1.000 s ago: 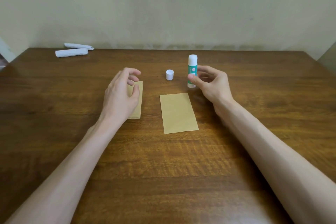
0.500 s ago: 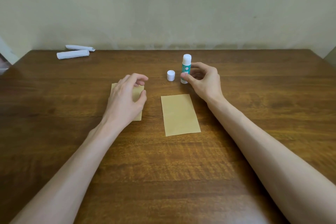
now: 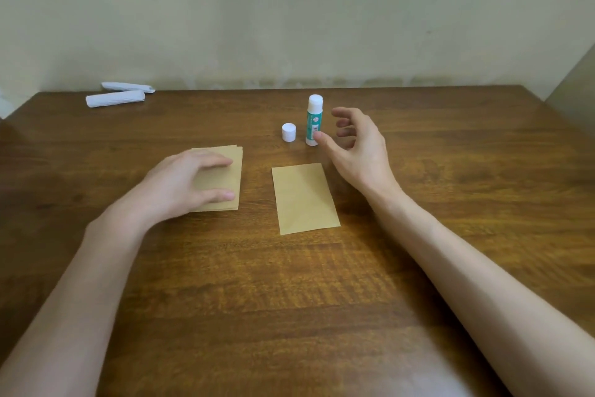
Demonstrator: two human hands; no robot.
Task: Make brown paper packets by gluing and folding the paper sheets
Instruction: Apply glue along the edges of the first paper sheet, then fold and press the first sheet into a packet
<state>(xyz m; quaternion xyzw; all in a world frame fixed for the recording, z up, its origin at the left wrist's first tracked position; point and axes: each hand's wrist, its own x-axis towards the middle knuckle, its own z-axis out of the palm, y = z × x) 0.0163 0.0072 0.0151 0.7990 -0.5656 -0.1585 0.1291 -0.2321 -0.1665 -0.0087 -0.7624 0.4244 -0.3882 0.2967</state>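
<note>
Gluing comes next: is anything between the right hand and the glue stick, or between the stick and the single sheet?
Nothing visible. The right hand is directly beside the glue stick; only bare table lies between it and the single sheet. The cap stands aside, left.

Light diffuse and moderate, with a greenish cast. Pale sheen on the dark brown wooden table (image 3: pixel 418 377) near its front edge. Soft shadow beside the right forearm (image 3: pixel 467 268). Left hand (image 3: pixel 180 184) slightly blurred. Table's far edge bows; corners soft.
</note>
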